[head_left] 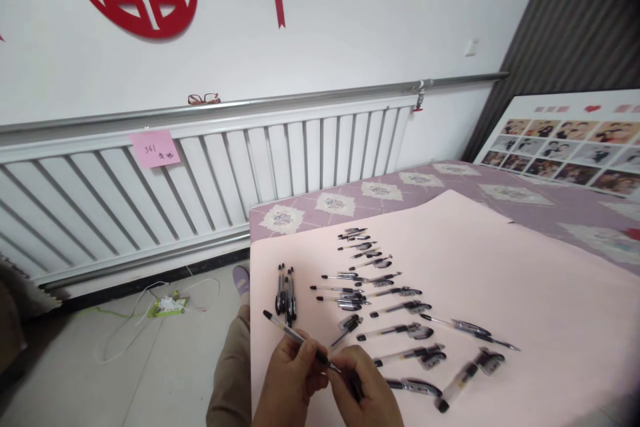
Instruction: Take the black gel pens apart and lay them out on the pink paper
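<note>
My left hand point(289, 380) and my right hand point(367, 390) both grip one black gel pen point(290, 331) low in the view. Its tip points up and to the left. The left fingers pinch the barrel; the right fingers close around its rear end, which is hidden. Several more pens and pen parts point(395, 307) lie spread on a pink sheet point(525, 293) just beyond my hands. A small bundle of pens point(286, 290) lies to the left of them.
The pink sheet lies on a purple patterned bed cover point(550, 203). A white radiator point(200, 173) with a pink note point(154, 147) runs along the wall. A photo board point(570, 147) stands at the right. Cables and a power strip point(167, 305) lie on the floor.
</note>
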The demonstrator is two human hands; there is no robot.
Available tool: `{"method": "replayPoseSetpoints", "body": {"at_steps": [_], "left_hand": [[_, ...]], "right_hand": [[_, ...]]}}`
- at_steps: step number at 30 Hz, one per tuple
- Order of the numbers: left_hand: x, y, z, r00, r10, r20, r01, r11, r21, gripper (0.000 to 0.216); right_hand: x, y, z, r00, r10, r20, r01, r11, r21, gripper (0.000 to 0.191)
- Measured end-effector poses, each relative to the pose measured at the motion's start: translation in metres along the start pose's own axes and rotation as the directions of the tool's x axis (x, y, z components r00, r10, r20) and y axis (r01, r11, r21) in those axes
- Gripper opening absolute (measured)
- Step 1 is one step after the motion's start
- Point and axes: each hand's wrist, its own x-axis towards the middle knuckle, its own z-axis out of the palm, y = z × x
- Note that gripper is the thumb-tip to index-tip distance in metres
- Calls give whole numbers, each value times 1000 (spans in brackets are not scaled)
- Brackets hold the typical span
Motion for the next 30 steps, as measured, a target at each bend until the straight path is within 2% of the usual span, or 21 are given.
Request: {"method": "replayPoseSetpoints", "body": {"at_steps": [4,14,18,22,30], "left_hand": [[-3,2,2,1000,25,-10,-25,1000,-5,28],[-5,5,4,999,-52,2,52,994,-94,23],[-7,9,7,1000,-31,-4,31,995,-91,21],[-7,10,5,999,4,-43,-7,998,-55,22],[-2,7,-8,996,82,-30,-79,993,82,16]], "right_hand": [[-1,1,0,1000,-25,-3,25,1000,1,17],[1,-1,-7,995,84,-59,-83,996,21,22],[1,1,-4,993,110,-32,-108,993,52,21],[0,-3,-3,988,147,-53,-139,981,133,26],[0,-10,-25,972,214,94,-225,968,116,27]]}}
